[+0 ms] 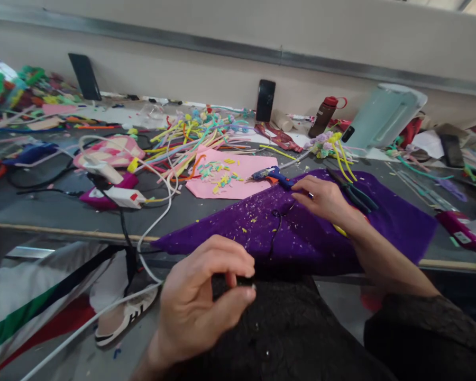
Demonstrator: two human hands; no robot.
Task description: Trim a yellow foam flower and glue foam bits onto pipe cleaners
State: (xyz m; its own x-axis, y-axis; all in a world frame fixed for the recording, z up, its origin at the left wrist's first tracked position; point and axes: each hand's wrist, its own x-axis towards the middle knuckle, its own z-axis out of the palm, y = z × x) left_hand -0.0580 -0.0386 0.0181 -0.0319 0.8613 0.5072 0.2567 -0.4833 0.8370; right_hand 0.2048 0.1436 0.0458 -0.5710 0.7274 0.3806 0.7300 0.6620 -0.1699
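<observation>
My left hand (206, 296) is raised in front of the table edge. Its fingers are curled, and a small dark piece (245, 281), too unclear to name, shows between thumb and forefinger. Over a purple cloth (238, 227), my right hand (325, 201) has its fingers bent together; a tiny shiny spot shows among them, but what they hold is hidden. Close to those fingertips lies a blue glue gun (275, 175), its nozzle pointing left over a pink sheet (206, 185). A thin black cord (276, 225) and yellow crumbs lie on the cloth. Dark-handled pliers (359, 196) rest beside my right wrist.
Cut yellow and green bits (222, 174) lie on the pink sheet. Behind are colourful pipe cleaners (206, 129), a phone (265, 100), a brown bottle (322, 119) and a pale blue jug (384, 116). A white cable (170, 196) hangs over the edge near a power strip (122, 196).
</observation>
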